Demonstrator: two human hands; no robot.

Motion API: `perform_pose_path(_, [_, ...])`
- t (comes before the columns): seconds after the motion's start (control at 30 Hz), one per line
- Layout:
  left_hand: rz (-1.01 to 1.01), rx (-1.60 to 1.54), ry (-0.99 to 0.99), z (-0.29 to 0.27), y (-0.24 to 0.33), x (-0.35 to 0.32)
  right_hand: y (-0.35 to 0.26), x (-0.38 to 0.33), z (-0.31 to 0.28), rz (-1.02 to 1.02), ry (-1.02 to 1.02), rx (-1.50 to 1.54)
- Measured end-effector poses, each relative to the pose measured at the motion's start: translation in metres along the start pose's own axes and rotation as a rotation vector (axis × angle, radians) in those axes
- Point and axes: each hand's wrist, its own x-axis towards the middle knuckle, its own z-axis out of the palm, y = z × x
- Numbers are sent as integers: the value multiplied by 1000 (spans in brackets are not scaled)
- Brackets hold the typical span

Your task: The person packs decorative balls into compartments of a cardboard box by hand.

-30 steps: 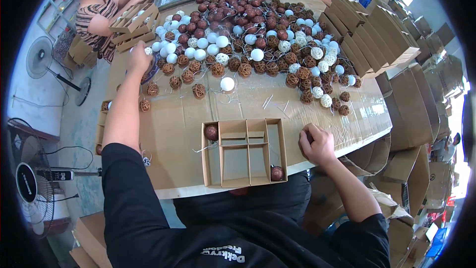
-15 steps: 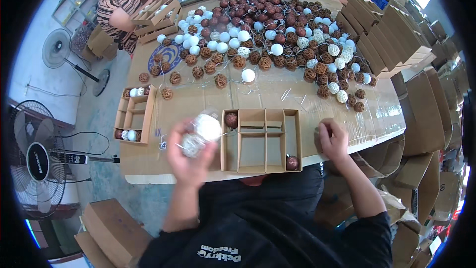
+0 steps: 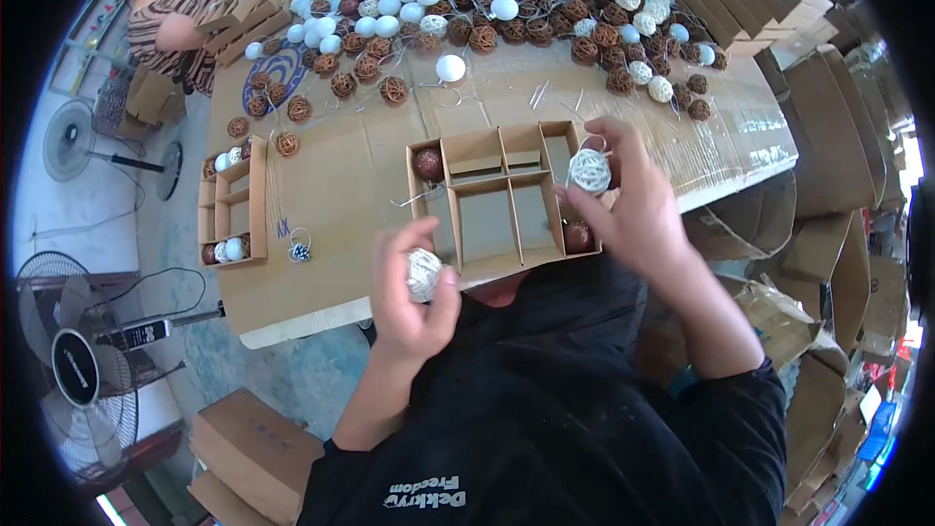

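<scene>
A white woven ball [image 3: 424,275] is held in the curled fingers of my left hand [image 3: 401,310], just in front of the box's near left corner. My right hand [image 3: 638,206] grips another white woven ball [image 3: 589,171] over the right-hand column of the cardboard divider box [image 3: 484,260]. One glittery brown ball [image 3: 428,165] sits in that box's far left corner, with a thin loop of string hanging out beside it. At the near right corner lies a second glittery brown ball [image 3: 579,237], partly beneath my right hand.
To the left stands another divider box [image 3: 257,205] with balls at its ends. A small silvery trinket on a loop [image 3: 301,252] lies nearby. Across the far table spreads a heap of brown, white and woven balls [image 3: 526,29]. Cartons [image 3: 838,166] crowd the right; a person works at far left.
My left hand has moved right and toward me, now with one ball instead of two. My right hand, empty before, has come over the box and holds a white woven ball. The view has shifted.
</scene>
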Motion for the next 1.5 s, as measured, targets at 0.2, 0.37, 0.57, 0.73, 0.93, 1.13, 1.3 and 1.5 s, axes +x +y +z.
perform_pose_path(0.2, [-41, 80, -9, -14, -28, 0, 15, 13, -19, -21, -383, -353])
perform_pose_path(0.37, [-39, 35, 108, -17, -31, 3, 16, 11, -19, -161, -341, -359])
perform_pose_path(0.57, [-32, 28, 86, -29, -19, 31, 38, 4, -4, -261, -493, -478])
perform_pose_path(0.73, [-181, 227, 137, -29, -20, 43, 43, 4, -7, -412, -510, -562])
perform_pose_path(0.93, [-323, -157, -224, -53, 3, 49, 74, -1, -27, -388, -323, -288])
perform_pose_path(1.13, [-355, -43, -482, -52, 23, 72, 153, 23, -32, -264, -90, -170])
perform_pose_path(1.3, [-160, 546, -383, -13, -7, 81, 148, 22, -30, -244, -130, -266])
perform_pose_path(1.5, [48, 537, -305, -1, -16, 67, 152, 23, -27, -253, -110, -268])
